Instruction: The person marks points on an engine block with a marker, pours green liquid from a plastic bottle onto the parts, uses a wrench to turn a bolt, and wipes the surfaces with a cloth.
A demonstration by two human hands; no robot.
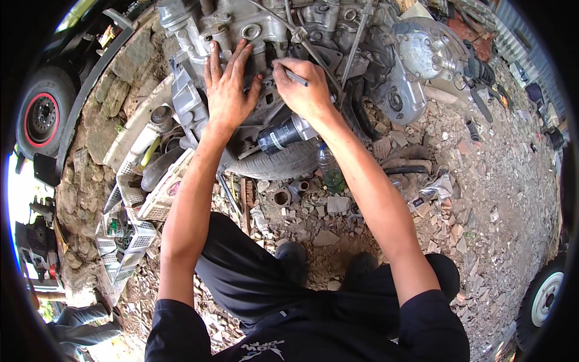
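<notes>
A grimy aluminium engine [322, 18] fills the top of the view, with thin metal pipes crossing it. My left hand [230, 96] lies on its left-middle part, fingers spread below a metal ring. Beside it, to the right, my right hand [301, 90] is closed on a thin dark metal rod [297, 77], its fingertips against the engine. A black cylindrical filter [277, 136] juts out just below both hands. Under the engine is a worn tyre [271, 166]. What lies beneath my fingertips is hidden.
Broken plastic crates [120, 247] and a stone wall [123, 60] are at the left, beside a vehicle wheel [42, 117]. A plastic bottle [332, 172] stands on rubble below the engine. A cast metal housing [410, 54] sits upper right, another wheel [546, 295] lower right. Someone's legs [78, 326] show lower left.
</notes>
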